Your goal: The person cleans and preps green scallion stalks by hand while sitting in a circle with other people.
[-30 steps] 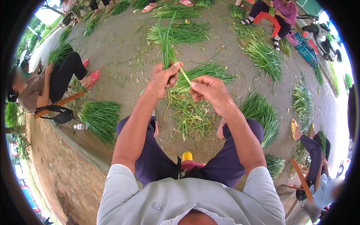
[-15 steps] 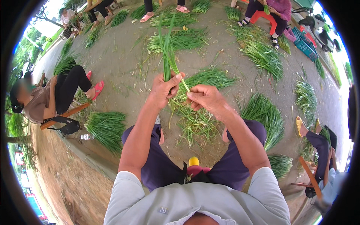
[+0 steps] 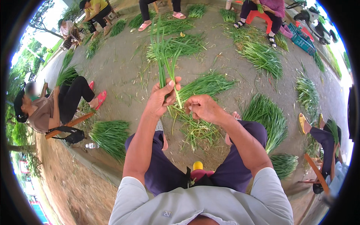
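My left hand (image 3: 161, 97) is closed round a few long garlic chives (image 3: 162, 63), whose green leaves point up and away from me. Their pale stem ends poke out below the fingers, towards my right hand (image 3: 204, 108). That hand is just right of the stem ends, apart from them, with fingers curled together; whatever it pinches, if anything, is hidden. Under both hands, a heap of pale and yellowish leaf scraps (image 3: 200, 131) covers the ground between my feet. Just beyond it lies a loose pile of green chives (image 3: 210, 85).
More chive piles lie left (image 3: 109, 137) and right (image 3: 265, 118) of my legs, with others farther off. A clear bottle (image 3: 92, 145) lies left. Seated people surround me, one on a wooden stool (image 3: 69, 125). Teal crates (image 3: 302, 40) stand far right.
My right hand has come away from the stem ends, moving slightly down and right. The left hand still grips the chives, whose tops now fan wider. The whole view has shifted slightly.
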Demonstrator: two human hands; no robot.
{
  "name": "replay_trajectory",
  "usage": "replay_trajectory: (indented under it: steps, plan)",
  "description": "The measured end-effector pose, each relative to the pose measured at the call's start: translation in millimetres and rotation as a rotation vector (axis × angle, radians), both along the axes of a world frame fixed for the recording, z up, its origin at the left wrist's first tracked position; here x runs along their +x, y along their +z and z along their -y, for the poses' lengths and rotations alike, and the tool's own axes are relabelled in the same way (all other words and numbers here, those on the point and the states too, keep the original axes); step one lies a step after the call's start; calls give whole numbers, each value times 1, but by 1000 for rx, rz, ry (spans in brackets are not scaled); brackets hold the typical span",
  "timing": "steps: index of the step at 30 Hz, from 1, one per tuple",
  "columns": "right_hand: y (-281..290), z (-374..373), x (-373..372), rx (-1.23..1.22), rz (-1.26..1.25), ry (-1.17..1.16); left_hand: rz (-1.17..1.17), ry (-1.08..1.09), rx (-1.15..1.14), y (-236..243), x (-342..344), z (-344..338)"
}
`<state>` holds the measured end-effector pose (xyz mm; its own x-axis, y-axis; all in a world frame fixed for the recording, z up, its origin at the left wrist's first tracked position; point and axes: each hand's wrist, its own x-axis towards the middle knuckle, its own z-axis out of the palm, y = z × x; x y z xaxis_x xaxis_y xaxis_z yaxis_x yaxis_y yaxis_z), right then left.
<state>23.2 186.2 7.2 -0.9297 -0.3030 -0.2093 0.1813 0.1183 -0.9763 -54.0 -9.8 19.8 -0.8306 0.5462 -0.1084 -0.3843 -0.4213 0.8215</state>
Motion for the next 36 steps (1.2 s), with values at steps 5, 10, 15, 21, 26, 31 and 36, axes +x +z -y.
replay_trajectory:
  steps: [5, 10, 15, 21, 26, 31, 36]
  plan:
    - [19, 7, 5, -159, 107, -108, -15, -37, -27, -1, 6, -3]
    - [6, 11, 3, -161, 46, -30, -25, 0, -173, -3, 9, -8]
    - [-1, 12, -1, -94, -19, -15, -80, 96, -268, -15, 5, -5]
    - [2, 6, -2, -27, -74, -76, -33, 102, -23, -26, -13, -6]
    - [16, -2, 4, 159, -149, -71, 67, 96, 154, -36, -41, 18]
    - [17, -17, 5, 466, -369, -118, 139, 162, 312, -37, -84, 74]
    - [32, -68, 33, 460, -258, -247, 129, 233, 307, -51, -88, 96]
